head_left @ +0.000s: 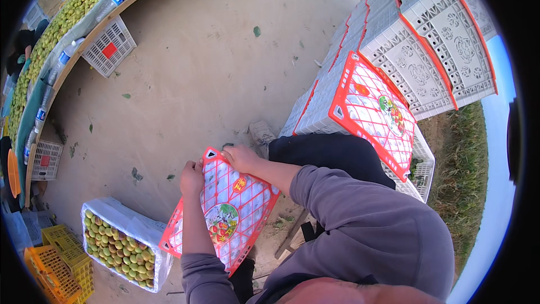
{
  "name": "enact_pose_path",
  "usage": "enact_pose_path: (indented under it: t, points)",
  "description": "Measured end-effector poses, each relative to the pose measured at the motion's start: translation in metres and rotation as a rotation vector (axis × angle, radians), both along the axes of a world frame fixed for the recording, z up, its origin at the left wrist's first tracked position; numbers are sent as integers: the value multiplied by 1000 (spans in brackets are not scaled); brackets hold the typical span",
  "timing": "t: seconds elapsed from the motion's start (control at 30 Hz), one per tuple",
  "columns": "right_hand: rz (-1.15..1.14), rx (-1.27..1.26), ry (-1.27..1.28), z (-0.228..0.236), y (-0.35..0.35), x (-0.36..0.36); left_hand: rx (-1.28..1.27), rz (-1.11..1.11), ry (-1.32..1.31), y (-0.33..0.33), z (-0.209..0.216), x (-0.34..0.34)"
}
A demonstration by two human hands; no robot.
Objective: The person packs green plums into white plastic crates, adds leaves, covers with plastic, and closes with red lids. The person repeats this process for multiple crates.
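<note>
Before me is a red lattice crate lid with a round fruit picture, lying over white lining. My left hand is closed on its far left edge, the fingertips partly hidden. My right hand grips the same lid near its far corner, fingers curled over the rim. Whatever lies under the lid is hidden. To the left stands an uncovered crate lined with white plastic, filled with green and brownish round fruit.
Grey crates with red lids are stacked at the right, beside another red lattice lid. A long fruit-covered table curves along the left, with white crates below. Yellow and orange crates sit at lower left.
</note>
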State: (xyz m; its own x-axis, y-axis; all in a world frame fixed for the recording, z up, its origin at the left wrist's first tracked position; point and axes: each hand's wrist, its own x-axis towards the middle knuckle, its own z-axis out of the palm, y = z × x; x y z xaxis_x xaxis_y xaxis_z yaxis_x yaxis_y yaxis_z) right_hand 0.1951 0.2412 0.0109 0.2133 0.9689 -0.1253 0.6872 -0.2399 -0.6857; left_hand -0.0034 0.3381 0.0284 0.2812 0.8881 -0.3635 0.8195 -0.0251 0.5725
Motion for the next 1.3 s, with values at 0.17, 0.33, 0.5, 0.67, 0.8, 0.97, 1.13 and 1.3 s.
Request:
enact_pose_path:
  t: [0.17,0.33,0.5,0.67,0.8,0.97,1.13,1.3]
  points:
    - [-23,58,-4,-7,3,1,-93,10,-97,9,-3,4]
    - [-54,-19,-154,13,-56,5,7,-32,-147,2,9,-21]
    - [-134,-301,-94,25,-118,18,507,-22,-78,-81,39,-111]
    - [-50,-258,-219,45,-112,0,498,-55,121,-214,53,-115]
    - [54,-107,-212,40,-116,-4,460,-193,90,-247,38,-83]
    - [-25,-148,-118,7,-96,26,478,-242,129,-239,21,-47]
    - [62,-203,-236,11,-89,24,479,-203,142,-243,19,-47]
    - [47,-145,-191,27,-110,8,612,-157,56,-254,25,-66]
